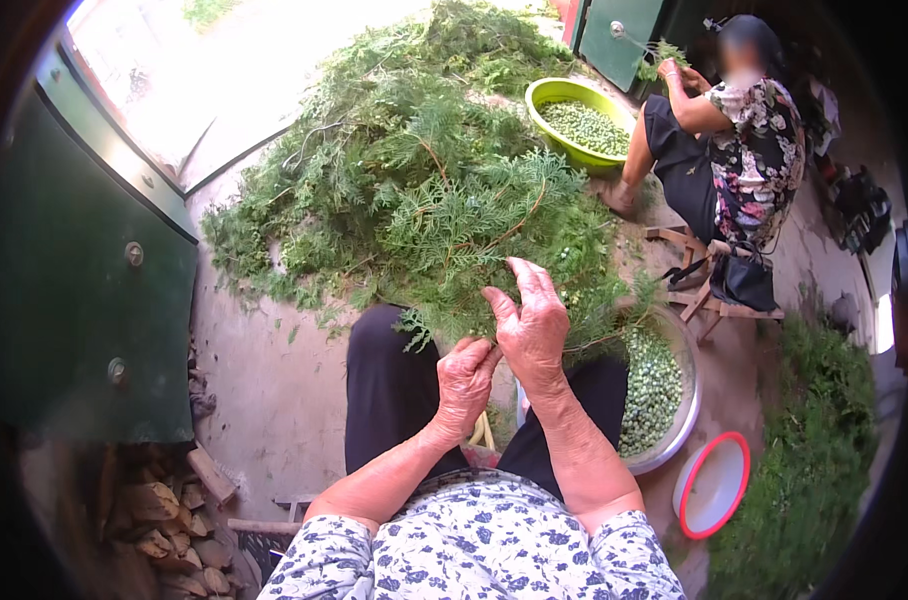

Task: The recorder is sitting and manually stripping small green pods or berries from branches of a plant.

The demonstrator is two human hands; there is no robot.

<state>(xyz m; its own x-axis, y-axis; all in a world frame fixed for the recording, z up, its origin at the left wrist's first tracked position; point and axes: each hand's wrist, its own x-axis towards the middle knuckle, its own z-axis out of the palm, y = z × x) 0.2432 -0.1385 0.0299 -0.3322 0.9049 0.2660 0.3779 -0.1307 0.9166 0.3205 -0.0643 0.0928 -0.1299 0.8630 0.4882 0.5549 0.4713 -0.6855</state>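
Note:
My left hand [465, 379] pinches the stem end of a leafy arborvitae branch [461, 217] above my lap. The branch spreads up and away from me, with flat green sprays and reddish-brown twigs. Beside it, my right hand [533, 322] is raised against the foliage, thumb and fingers apart, its wrist close to the left hand's fingertips. Nothing shows between those fingers. To the right of my knee stands a metal basin [690, 420] holding many small green cones [649, 397]. Some sprays hang over the basin's far rim.
A large heap of cut branches [311, 202] covers the floor ahead. At right, a seated person [754, 150] handles a sprig beside a yellow-green basin [551, 139] of cones. A red-rimmed white basin [713, 487], more greenery [806, 465], split firewood [150, 502] and a green door [86, 300] surround me.

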